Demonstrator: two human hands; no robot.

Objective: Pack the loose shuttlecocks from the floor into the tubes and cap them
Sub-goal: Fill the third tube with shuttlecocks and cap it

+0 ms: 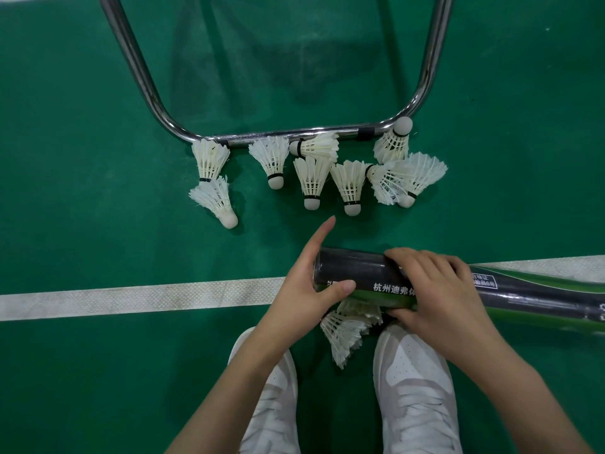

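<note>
Above the white line [137, 298] on the green floor [65, 158], I hold a dark tube [363, 276] level across my front, its length running off to my right. Right hand [435, 296] wraps the tube's middle, fingers curled over the top, thumb underneath; that grip is firm on the tube. Left hand [304, 286] sits at the tube's near end: thumb pressed on the side wall by the printed lettering, palm against the end, index finger stretched straight out toward the loose pile. Cannot tell whether that end carries a cap; the palm hides it.

Loose shuttlecocks [311, 181] lie in a ragged row farther out on the floor, just on my side of a bent chrome bar [294, 134]. Most point their cork tips toward me. One lies sideways along the bar, one at the right end points its cork away from me and touches the bar's curve. Two at the right overlap feathers. Two at the left lie apart from the rest, one feathered skirt against the other's cork.

Under the tube, between my white shoes [415, 371], a stacked bunch of shuttlecocks [347, 332] rests on the floor, feathers fanned toward me.
</note>
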